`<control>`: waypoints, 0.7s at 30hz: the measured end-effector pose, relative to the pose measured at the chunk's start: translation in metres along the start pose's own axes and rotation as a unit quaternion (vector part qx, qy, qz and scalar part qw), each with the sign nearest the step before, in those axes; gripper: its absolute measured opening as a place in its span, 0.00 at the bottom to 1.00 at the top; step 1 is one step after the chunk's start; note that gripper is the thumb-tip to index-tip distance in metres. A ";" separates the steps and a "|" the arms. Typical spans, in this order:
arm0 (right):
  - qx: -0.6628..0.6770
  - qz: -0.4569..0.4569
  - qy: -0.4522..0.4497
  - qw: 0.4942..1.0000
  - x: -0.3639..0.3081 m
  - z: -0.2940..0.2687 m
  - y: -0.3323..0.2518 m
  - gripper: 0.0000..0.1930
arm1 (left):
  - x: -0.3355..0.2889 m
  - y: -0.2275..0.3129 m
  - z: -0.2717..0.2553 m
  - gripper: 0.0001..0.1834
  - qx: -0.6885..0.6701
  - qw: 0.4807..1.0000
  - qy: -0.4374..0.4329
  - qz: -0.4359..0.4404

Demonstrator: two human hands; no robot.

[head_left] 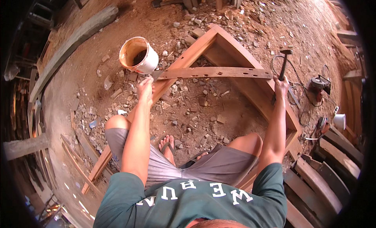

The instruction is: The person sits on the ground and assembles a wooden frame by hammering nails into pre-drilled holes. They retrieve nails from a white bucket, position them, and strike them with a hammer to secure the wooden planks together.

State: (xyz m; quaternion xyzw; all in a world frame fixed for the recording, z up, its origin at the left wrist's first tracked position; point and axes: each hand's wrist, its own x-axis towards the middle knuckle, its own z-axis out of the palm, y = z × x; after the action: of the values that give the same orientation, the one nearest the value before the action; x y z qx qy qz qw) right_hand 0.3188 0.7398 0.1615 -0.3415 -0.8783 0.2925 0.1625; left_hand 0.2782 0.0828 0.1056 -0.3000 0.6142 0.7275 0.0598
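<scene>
A narrow wooden strip (pixel 215 73) with several dark holes lies across a angled wooden frame (pixel 244 51), spanning its two sides. At the strip's left end my left hand (pixel 145 90) is closed, its fingers at the greyish tip of the wood. My right hand (pixel 281 87) is wrapped round the handle of a hammer (pixel 284 63), whose dark head points up and away from me. That hand is beside the strip's right end, over the frame's right side. The frame's near part is partly hidden by my legs and arms.
A white bucket (pixel 150 60) with brown stains stands just beyond my left hand. To the right lie a corded power tool (pixel 320 85) and a white cup-like container (pixel 339 121). Stone and wood scraps litter the dirt floor. Curved boards (pixel 319 185) are stacked at near right; a long beam (pixel 72 46) lies far left.
</scene>
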 end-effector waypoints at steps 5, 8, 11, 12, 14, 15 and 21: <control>0.335 -0.018 -0.116 0.935 -0.132 -0.005 -0.105 0.05 | -0.098 0.011 0.057 0.17 -0.299 0.927 -0.143 -0.175; 0.419 0.030 -0.209 0.883 -0.235 0.000 -0.189 0.05 | -0.148 0.011 0.106 0.22 -0.280 0.933 -0.138 -0.181; 0.351 0.044 -0.279 0.893 -0.290 0.025 -0.217 0.07 | -0.174 0.012 0.132 0.22 -0.268 0.940 -0.149 -0.152; 0.330 0.039 -0.291 0.897 -0.299 0.029 -0.222 0.08 | -0.178 0.012 0.139 0.22 -0.256 0.944 -0.154 -0.142; 0.288 0.022 -0.284 0.914 -0.309 0.041 -0.230 0.11 | -0.182 0.007 0.146 0.22 -0.239 0.950 -0.176 -0.100; 0.266 0.016 -0.287 0.920 -0.309 0.042 -0.235 0.11 | -0.182 0.006 0.147 0.22 -0.215 0.958 -0.177 -0.071; 0.217 -0.006 -0.276 0.936 -0.313 0.047 -0.252 0.08 | -0.177 0.003 0.141 0.21 -0.205 0.961 -0.184 -0.027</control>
State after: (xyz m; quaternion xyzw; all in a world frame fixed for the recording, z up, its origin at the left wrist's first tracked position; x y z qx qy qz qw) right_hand 0.3928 0.3533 0.2556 -0.1988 -0.8058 0.5576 -0.0143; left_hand 0.3701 0.2628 0.2075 -0.1836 0.4220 0.8784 0.1290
